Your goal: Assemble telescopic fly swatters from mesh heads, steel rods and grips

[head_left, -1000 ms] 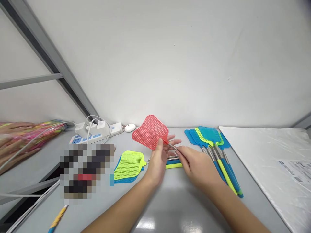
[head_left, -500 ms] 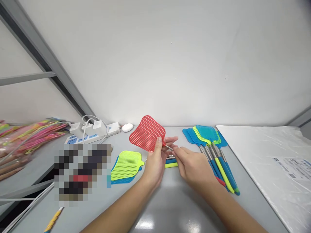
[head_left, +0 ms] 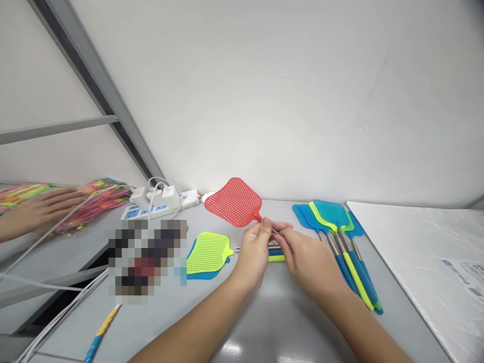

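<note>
A red fly swatter (head_left: 235, 202) is held up in front of me, its perforated head pointing to the upper left. My left hand (head_left: 257, 252) pinches it at the neck, thumb on top. Close beside it, my right hand (head_left: 302, 252) is closed around the thin metal rod; the rest of the handle is hidden by the hand. Beneath my hands lie metal rods and a yellow-green grip (head_left: 277, 258), partly covered. To the left, a yellow-green swatter head (head_left: 210, 252) rests on a blue one (head_left: 206, 275).
Several blue and yellow-green swatters (head_left: 350, 252) lie piled at the right, beside a white wrapped sheet (head_left: 408, 252). A power strip (head_left: 177, 202) with chargers stands at the back left. Another person's hand (head_left: 45, 209) lies over bagged colourful items (head_left: 106, 201). One area is pixelated.
My left hand has slid from the swatter's head down to its neck. Another person's hand has appeared at the far left. The camera view has shifted slightly left.
</note>
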Tool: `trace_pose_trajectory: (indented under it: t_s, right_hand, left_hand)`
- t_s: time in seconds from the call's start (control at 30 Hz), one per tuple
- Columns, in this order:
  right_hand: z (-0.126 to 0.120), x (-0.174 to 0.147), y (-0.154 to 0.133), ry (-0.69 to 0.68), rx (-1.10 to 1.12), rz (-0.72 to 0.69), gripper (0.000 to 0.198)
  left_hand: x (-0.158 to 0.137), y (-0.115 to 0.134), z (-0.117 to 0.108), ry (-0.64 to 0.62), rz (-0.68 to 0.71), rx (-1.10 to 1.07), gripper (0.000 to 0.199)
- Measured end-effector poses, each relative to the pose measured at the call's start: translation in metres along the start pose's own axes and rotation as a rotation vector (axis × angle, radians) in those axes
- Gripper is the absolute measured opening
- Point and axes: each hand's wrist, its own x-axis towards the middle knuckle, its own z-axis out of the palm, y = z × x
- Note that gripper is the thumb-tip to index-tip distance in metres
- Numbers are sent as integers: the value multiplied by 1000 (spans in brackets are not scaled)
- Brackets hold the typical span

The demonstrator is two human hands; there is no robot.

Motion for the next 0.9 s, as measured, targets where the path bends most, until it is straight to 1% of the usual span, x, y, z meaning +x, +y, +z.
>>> trace_pose_trajectory:
  t_s: [0.1, 0.2, 0.27, 0.33, 0.4, 0.5, 0.57, 0.67, 0.7, 0.8, 0.9]
  right_hand:
    - [-7, -3, -3, 25, -27, -14, 31]
    - [-16, -19, 0, 44, -83, -49, 32]
    - [-23, -38, 5, 71, -129, -94, 30]
    - [-31, -60, 11, 101, -166, -157, 29]
    - [-38, -80, 15, 121, -213, -198, 29]
    - [-46, -101, 17, 118, -255, -215, 29]
    - [-51, -104, 15, 95, -248, -207, 28]
    - [-59, -100, 4, 77, -221, -216, 27]
    - [-63, -98, -1, 66, -202, -226, 27]
    - [-72, -94, -17, 1, -111, -231, 24]
    - [-79, -101, -27, -43, -90, -216, 24]
  left_hand:
    - [1, 15, 2, 97, 116, -81, 36]
    - [-4, 32, 0, 172, 211, -164, 37]
    - [-13, 41, 0, 167, 242, -207, 36]
    - [-28, 45, 3, 131, 244, -247, 35]
    - [-46, 44, 9, 111, 237, -285, 33]
    - [-71, 35, 24, 138, 249, -332, 32]
    - [-86, 26, 37, 124, 228, -304, 32]
    - [-107, 16, 52, 29, 132, -255, 33]
    - [-113, 14, 55, 18, 117, -252, 33]
    - [-126, 18, 57, 78, 155, -256, 32]
    - [-133, 30, 51, 110, 217, -251, 31]
